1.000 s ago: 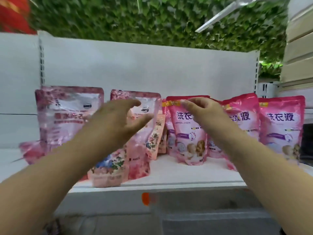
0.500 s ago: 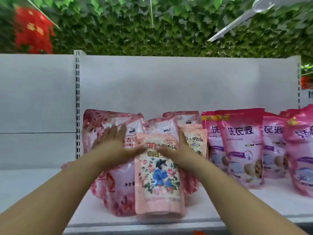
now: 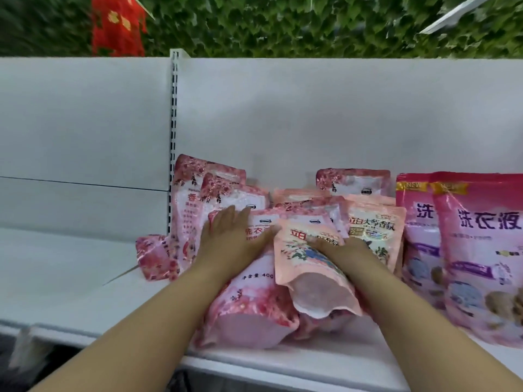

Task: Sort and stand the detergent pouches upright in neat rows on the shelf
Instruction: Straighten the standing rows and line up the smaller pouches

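My left hand lies flat, fingers straight and together, pressed against the front of a big floral pouch that leans back on the shelf. My thumb reaches right to the top edge of a small peach pouch. That pouch is tipped backward so its white bottom gusset faces me, and it rests on the floral pouches in the middle of the pile. My right hand is on its right side, fingers laid over its printed face; I cannot tell whether they curl round its edge. Behind my hands more floral pouches lean in a loose stack against the white back panel, and a second peach pouch stands just right of my right wrist. One floral pouch lies flat to the left of the pile. At the right, purple-pink pouches stand upright in a row.
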